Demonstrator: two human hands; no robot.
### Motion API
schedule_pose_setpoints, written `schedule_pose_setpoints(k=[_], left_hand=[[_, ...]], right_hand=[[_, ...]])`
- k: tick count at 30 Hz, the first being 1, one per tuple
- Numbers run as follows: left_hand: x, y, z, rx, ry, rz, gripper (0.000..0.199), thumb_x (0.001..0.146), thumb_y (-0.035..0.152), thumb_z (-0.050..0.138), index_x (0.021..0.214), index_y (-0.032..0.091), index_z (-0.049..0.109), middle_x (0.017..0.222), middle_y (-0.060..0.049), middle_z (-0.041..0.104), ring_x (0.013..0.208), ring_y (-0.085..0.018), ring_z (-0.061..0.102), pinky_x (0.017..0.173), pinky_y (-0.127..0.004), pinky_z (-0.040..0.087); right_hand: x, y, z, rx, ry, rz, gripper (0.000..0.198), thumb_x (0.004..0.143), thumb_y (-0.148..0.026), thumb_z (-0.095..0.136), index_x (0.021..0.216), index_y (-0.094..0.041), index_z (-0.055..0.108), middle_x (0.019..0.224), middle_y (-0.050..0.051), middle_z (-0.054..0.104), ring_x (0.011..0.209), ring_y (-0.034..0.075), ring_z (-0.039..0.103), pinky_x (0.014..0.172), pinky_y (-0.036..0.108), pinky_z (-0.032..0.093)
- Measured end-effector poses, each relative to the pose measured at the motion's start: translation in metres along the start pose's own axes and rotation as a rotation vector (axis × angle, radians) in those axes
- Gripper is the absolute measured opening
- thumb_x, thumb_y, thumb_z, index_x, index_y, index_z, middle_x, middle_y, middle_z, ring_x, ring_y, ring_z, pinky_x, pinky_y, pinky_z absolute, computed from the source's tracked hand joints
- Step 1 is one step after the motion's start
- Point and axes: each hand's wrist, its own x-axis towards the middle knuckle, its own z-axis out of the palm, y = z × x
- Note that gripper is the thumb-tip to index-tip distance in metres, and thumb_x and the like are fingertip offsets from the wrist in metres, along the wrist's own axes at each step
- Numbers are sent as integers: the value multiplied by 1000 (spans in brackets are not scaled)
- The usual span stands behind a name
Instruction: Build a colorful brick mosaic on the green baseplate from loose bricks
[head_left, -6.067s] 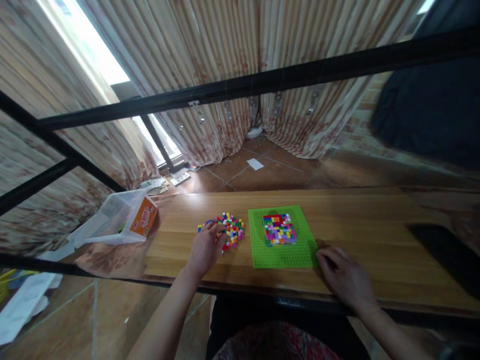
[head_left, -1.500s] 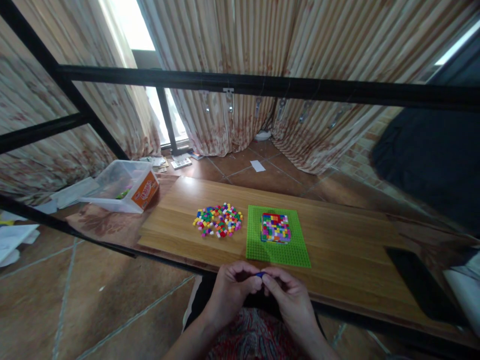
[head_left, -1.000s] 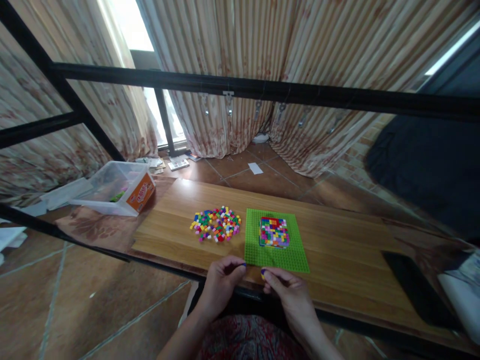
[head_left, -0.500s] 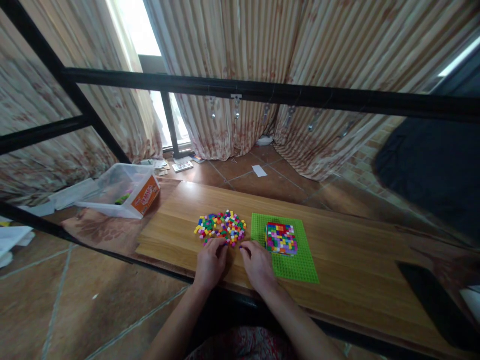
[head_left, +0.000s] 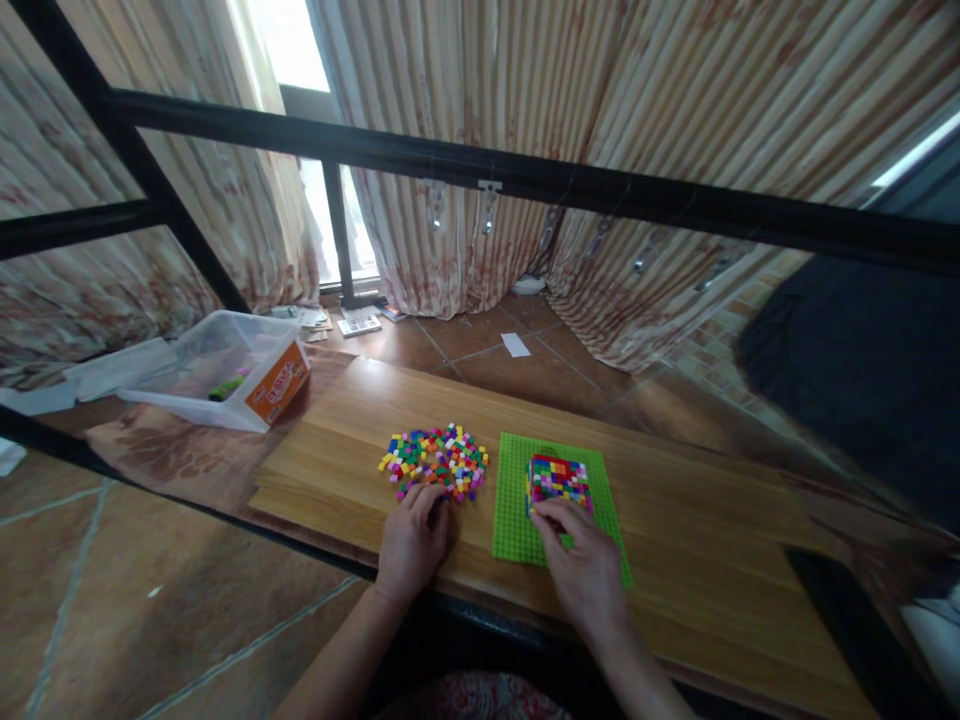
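A loose pile of small multicoloured toy bricks (head_left: pixel 433 460) lies on the wooden table. At its near edge is my left hand (head_left: pixel 412 542), thumb and fingers pinched together; whatever they hold is too small to make out. My right hand (head_left: pixel 586 570) reaches over the green baseplate (head_left: pixel 513 500). Its closed fingertips meet the near left corner of a block built of many coloured bricks (head_left: pixel 559 478), which stands on that plate. A small brick seems to be in this pinch, mostly hidden by the fingers. The hand covers the block's near side.
A clear plastic bin (head_left: pixel 202 375) with an orange label stands left of the wooden tabletop (head_left: pixel 697 510). A black flat object (head_left: pixel 855 620) lies at the right end. Beyond the table runs a black metal rail (head_left: pixel 420 150) before curtains.
My right hand has moved right, from beside the pile to the brick block on the baseplate. My left hand stays by the pile, still pinched. The whole view has shifted slightly.
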Motion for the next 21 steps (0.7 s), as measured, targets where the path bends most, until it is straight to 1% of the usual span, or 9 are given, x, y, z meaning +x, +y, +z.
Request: schedule_pose_setpoints(k=[4, 7, 10, 13, 15, 21], left_hand=[[0, -1, 1, 9, -10, -4, 14, 90, 22, 50, 97, 21, 61, 95, -5, 67, 89, -18, 64, 79, -30, 52], [-1, -2, 2, 11, -16, -14, 14, 90, 23, 50, 99, 21, 61, 95, -5, 66, 89, -18, 64, 79, -30, 52], [-1, -1, 2, 13, -18, -8, 14, 91, 22, 49, 99, 21, 60, 96, -5, 66, 91, -18, 63, 79, -30, 52], [-1, 0, 1, 11, -17, -4, 14, 91, 22, 49, 98, 21, 61, 96, -5, 66, 91, -18, 63, 79, -30, 52], [0, 0, 1, 11, -13, -7, 14, 90, 22, 49, 98, 21, 61, 95, -5, 66, 90, -18, 63, 79, -30, 52], [0, 3, -1, -2, -1, -9, 14, 90, 22, 50, 97, 21, 61, 95, -5, 67, 89, -18, 64, 80, -30, 52]], right_hand=[[21, 14, -14, -75, -59, -73, 18, 88, -32, 54, 89, -24, 70, 93, 4, 71, 90, 20, 63, 84, 35, 46], [31, 22, -14, -118, -105, -91, 17, 86, -30, 54, 89, -24, 70, 90, 4, 71, 86, 20, 62, 80, 35, 46], [35, 25, -11, -144, -117, -77, 16, 84, -29, 55, 88, -22, 69, 86, 4, 69, 81, 19, 60, 77, 34, 45], [37, 25, -8, -159, -126, -28, 15, 81, -26, 54, 87, -22, 68, 84, 4, 68, 77, 19, 59, 73, 33, 45], [38, 23, -7, -162, -125, -14, 16, 81, -23, 52, 86, -21, 67, 85, 4, 68, 77, 19, 60, 73, 33, 45], [34, 15, -7, -194, -102, -70, 17, 82, -20, 50, 85, -22, 67, 84, 4, 68, 81, 19, 59, 76, 33, 45]])
